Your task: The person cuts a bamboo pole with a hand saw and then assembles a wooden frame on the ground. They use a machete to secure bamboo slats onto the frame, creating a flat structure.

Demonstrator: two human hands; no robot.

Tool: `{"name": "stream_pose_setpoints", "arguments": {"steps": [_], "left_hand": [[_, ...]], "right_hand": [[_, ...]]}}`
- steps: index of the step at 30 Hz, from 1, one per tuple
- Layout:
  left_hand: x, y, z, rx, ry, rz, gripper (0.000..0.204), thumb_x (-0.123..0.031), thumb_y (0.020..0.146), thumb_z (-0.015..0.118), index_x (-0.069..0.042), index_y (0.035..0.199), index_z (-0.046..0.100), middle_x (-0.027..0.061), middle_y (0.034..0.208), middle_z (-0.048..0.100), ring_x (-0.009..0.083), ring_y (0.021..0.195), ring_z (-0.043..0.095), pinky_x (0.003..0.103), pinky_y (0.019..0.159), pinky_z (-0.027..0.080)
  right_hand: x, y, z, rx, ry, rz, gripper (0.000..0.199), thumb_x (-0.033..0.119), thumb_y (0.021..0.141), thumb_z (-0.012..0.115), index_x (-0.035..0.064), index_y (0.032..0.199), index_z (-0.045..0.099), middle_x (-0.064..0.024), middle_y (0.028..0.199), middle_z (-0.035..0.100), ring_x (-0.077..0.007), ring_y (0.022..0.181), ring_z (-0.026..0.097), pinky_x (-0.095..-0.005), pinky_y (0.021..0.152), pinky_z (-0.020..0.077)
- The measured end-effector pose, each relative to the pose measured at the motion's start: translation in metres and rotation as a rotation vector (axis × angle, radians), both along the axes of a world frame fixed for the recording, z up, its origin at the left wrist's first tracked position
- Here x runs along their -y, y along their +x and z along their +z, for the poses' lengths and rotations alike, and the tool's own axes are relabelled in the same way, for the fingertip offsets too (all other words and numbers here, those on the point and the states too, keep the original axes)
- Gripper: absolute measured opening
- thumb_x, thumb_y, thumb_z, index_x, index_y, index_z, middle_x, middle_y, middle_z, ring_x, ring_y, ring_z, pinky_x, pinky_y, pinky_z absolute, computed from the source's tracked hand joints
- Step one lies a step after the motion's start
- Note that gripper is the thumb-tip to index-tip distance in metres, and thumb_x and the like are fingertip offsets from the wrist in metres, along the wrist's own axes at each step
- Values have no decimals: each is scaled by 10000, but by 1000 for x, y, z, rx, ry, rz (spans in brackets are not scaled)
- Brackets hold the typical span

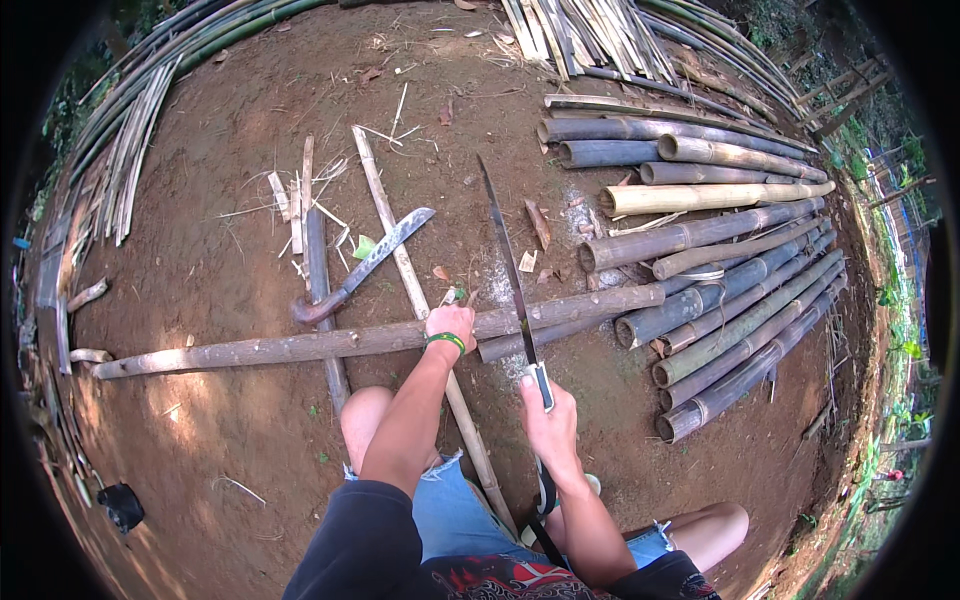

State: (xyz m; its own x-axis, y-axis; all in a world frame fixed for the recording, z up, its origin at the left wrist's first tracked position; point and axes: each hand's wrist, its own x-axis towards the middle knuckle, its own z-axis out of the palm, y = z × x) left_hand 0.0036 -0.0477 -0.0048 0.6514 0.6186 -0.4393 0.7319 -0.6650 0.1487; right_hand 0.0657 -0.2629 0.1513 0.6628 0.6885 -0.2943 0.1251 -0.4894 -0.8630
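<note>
Bare reddish dirt (220,420) lies under me, with stacked bamboo poles (720,250) off to my right. My left hand (450,328) is clenched around a thin bamboo strip (405,270) where it crosses a long wooden log (330,345). My right hand (548,418) grips the handle of a long machete (508,262), blade pointing away. Another machete (375,262) rests on the ground, left of the strip.
</note>
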Motion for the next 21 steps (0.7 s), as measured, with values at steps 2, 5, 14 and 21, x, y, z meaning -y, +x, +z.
{"name": "stream_pose_setpoints", "arguments": {"steps": [2,5,14,21], "left_hand": [[-6,4,3,-10,-9,-8,301,-240,773,705,-128,1047,756,126,1029,768,275,991,746,397,852,600],[-8,4,0,-26,-46,-13,322,-255,755,701,-134,1046,766,131,1080,759,281,1045,731,400,903,584],[-18,5,8,-58,-134,-16,380,-272,687,730,-126,1036,768,130,1080,757,298,1046,724,410,909,583],[-17,6,3,-38,-123,23,370,-263,701,727,-141,1048,769,134,1089,754,291,1055,723,406,916,582]], "right_hand": [[20,1,-28,-9,-28,-82,506,410,991,630,-60,803,648,-182,624,590,-234,589,572,-439,612,470],[45,0,-66,63,-183,-83,509,418,985,632,-63,824,670,-241,683,639,-348,658,658,-474,656,496],[79,-19,-111,-21,-385,-77,576,508,962,626,-54,865,708,-302,763,673,-456,791,707,-520,727,520],[68,-11,-107,30,-428,-32,588,512,963,622,-59,855,706,-306,777,679,-466,804,703,-520,736,518]]}}
